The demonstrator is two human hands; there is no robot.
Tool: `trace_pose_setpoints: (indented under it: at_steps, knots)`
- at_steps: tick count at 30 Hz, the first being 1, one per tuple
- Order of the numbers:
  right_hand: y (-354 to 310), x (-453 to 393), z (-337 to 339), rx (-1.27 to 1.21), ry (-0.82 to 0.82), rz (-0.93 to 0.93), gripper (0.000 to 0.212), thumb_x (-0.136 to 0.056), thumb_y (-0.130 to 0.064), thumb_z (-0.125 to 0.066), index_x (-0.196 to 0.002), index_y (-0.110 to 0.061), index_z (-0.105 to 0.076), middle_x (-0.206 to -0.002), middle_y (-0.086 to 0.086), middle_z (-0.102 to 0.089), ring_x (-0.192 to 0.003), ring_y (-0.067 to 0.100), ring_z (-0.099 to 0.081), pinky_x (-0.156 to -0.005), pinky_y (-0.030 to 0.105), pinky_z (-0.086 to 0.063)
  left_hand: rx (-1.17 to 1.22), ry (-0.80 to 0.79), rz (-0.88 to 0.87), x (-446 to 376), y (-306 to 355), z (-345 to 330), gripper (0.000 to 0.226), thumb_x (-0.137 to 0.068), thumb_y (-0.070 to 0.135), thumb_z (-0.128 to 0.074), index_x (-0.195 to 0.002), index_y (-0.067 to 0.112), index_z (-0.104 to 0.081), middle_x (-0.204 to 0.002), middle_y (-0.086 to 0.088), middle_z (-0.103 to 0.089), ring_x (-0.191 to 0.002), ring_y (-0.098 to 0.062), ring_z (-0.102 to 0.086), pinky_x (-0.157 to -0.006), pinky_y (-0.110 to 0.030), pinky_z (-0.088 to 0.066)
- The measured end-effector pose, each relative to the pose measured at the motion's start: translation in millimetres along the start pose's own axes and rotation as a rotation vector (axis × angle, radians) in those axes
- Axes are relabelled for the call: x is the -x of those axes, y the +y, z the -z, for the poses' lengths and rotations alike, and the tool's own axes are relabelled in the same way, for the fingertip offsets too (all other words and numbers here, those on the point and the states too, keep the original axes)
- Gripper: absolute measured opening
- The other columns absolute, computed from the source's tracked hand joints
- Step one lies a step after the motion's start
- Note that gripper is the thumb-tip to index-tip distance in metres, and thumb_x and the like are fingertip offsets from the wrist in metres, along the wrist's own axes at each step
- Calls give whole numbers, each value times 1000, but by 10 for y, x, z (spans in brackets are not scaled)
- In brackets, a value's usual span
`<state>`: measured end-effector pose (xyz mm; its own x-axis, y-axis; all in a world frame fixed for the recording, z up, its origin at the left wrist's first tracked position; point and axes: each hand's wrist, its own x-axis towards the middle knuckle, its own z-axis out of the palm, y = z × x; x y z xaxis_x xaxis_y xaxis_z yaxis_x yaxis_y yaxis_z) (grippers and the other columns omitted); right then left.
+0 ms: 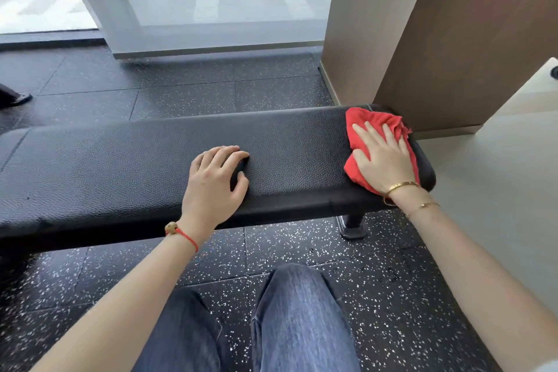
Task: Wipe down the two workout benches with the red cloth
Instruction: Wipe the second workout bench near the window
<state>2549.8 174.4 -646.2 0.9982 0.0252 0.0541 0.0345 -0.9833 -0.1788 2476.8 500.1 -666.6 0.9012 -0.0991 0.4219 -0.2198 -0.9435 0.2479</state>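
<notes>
Right hand (385, 157) lies flat, fingers spread, pressing the red cloth (362, 127) onto the bench (136, 160) at its right end. Left hand (216, 181) rests loosely curled at mid-pad, holding nothing. Risk: the bunched cloth could slip over the pad edge, leaving the corner unwiped.

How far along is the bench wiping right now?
Nothing visibly marks a finished area. In hand: the right hand presses the red cloth flat on the right end of the black bench, while the left hand rests mid-bench. Left: apparently the rest of this pad, plus a second bench, which isn't clearly in view.
</notes>
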Motion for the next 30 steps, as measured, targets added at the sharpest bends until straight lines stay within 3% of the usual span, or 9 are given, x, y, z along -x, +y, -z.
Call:
trace_pose_setpoints:
  at_steps: [10, 16, 20, 24, 27, 30]
  knots:
    - [43, -789, 70, -19, -85, -140, 55, -97, -41, -27, -152, -39, -21, -163, -7, -12, -149, 32, -6, -120, 52, 0, -5, -33, 13, -5, 62, 22, 36, -89, 27, -50, -123, 21, -60, -131, 3, -58, -126, -22, -48, -111, -43, -33]
    - [-572, -4, -83, -25, -54, 182, 60, -91, -45, -30, -151, -39, -24, -161, -8, -19, -149, 27, -12, -121, 51, -3, -10, -10, 11, -13, 60, 10, 36, -87, 28, -49, -121, 23, -60, -128, 6, -59, -124, -21, -49, -109, -41, -34]
    - [-858, 600, -215, -36, 103, 236, 60, -89, -45, -31, -147, -31, -38, -155, -4, -36, -145, 28, -25, -121, 50, -11, 2, -29, 18, -7, 75, 16, 36, -88, 27, -49, -122, 22, -60, -129, 5, -59, -124, -21, -50, -109, -42, -34]
    - [-469, 664, -221, -22, 207, 229, 57, -91, -41, -38, -146, -27, -41, -151, -1, -42, -144, 30, -30, -120, 49, -15, 11, -45, 9, 7, 71, 39, 37, -90, 27, -48, -124, 21, -60, -131, 4, -58, -126, -22, -49, -110, -43, -35]
    - [42, 666, -203, -17, 313, 101, 56, -91, -37, -41, -145, -23, -44, -148, 2, -46, -141, 33, -34, -119, 51, -16, 5, -43, 14, 10, 84, 38, 36, -90, 25, -48, -124, 19, -60, -132, 3, -58, -126, -22, -49, -110, -44, -35]
    - [141, 642, -188, -42, 349, 11, 56, -88, -34, -43, -142, -22, -47, -147, 2, -48, -140, 34, -35, -118, 52, -18, -2, -42, 19, 8, 113, 25, 37, -90, 24, -46, -124, 18, -60, -131, 1, -58, -126, -24, -49, -110, -45, -36]
